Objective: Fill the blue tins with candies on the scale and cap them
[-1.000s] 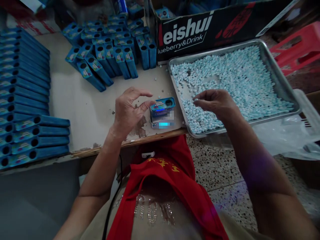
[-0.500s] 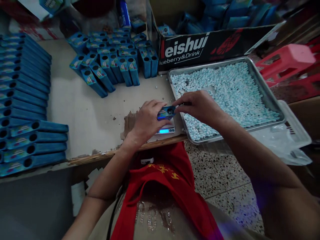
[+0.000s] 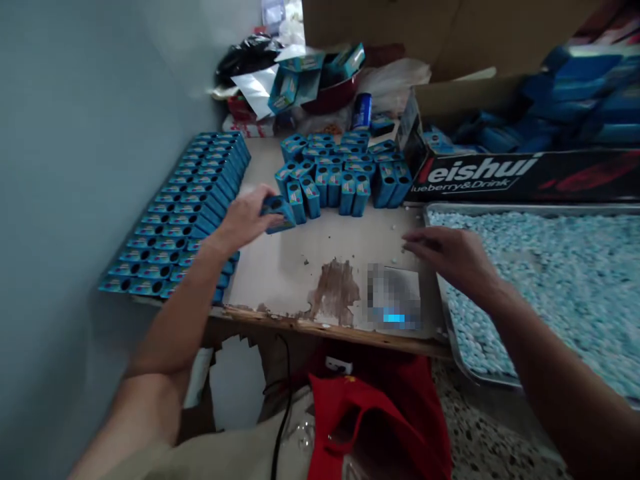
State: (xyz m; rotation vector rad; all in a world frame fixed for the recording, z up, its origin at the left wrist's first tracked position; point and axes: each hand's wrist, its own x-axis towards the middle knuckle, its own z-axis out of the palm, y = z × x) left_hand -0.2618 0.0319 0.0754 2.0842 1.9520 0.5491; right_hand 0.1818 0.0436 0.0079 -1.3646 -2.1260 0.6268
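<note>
My left hand (image 3: 249,219) grips a small blue box (image 3: 280,212) by its end, lifted above the table between two groups of boxes. To its left stand long rows of blue boxes (image 3: 175,217) with dark round holes on top. A looser cluster of similar boxes (image 3: 333,177) is just to its right. My right hand (image 3: 443,250) hovers by the left rim of a metal tray (image 3: 447,313), thumb and fingers pinched together; what is between them is too small to make out. A small scale (image 3: 395,297) with a lit blue display, partly pixelated, sits near the table's front edge.
Pale blue pellets (image 3: 550,280) fill the tray. Behind it is a black printed carton (image 3: 530,175) holding more blue boxes. A blue can (image 3: 362,111), a red bowl (image 3: 333,95) and plastic bags stand at the back. A wall (image 3: 100,100) bounds the left side.
My left hand has carried the blue box off the scale to the left. My right hand has drawn away from that box. The camera view has turned left.
</note>
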